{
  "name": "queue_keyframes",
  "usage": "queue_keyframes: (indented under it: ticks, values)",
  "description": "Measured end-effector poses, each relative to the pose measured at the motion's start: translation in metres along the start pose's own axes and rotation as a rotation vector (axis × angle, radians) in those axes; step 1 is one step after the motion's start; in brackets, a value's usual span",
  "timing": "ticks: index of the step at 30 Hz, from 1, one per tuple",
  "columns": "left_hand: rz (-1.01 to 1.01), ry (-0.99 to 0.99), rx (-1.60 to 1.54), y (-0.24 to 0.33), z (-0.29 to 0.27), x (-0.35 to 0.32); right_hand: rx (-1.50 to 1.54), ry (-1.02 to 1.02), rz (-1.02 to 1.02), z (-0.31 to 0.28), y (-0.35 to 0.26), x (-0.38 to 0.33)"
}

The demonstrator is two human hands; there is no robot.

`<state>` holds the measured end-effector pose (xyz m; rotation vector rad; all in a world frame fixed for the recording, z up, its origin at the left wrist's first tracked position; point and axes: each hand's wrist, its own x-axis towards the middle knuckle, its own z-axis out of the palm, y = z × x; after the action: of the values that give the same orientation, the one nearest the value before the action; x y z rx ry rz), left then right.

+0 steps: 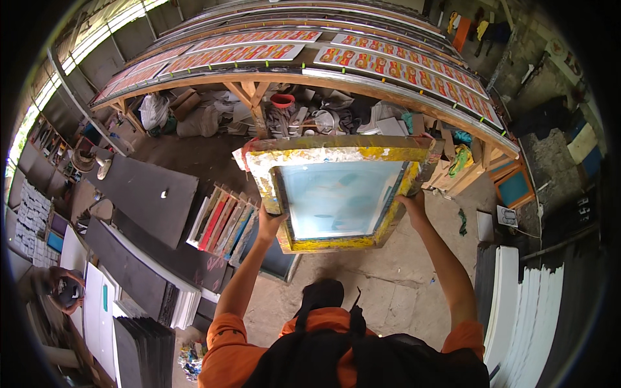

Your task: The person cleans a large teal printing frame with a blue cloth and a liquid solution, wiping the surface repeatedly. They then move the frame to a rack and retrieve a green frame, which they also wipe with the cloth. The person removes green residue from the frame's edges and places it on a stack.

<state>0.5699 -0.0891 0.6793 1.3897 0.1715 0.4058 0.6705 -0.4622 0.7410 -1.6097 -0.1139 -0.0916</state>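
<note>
Two bare hands are holding one framed screen (323, 155) between them, so the screen is sitting directly in the grip, above the concrete floor (388, 297); the left hand (268, 225) is clasping the lower part of the left side bar; the right hand (413, 204) is clasping the right side bar, slightly higher in the view; some fingers are lying out of sight behind the bars; the wooden bars are showing white and yellow staining around a pale blue panel (343, 197); just left of the left hand, a row of painted wooden bars (223, 220) is resting beside dark boards (152, 194); beyond the grip, a long table (304, 77) is carrying printed sheets (401, 72) in red and yellow; beneath its edge, a red bowl (283, 101) is sitting among piled materials; below and to the right of the right hand, white panels (517, 317) are standing on edge; orange sleeves (226, 339) are covering the upper arms.
</note>
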Motion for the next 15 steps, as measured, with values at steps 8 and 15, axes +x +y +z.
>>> queue_keyframes:
  ticks: [8, 15]
  values:
    - [0.047, 0.094, 0.037, -0.074, 0.031, 0.060, -0.112, -0.165, -0.067, -0.013, 0.043, 0.123]
    - [0.002, 0.350, 0.049, -0.117, 0.055, 0.051, -0.205, -0.297, 0.090, 0.015, 0.064, 0.205]
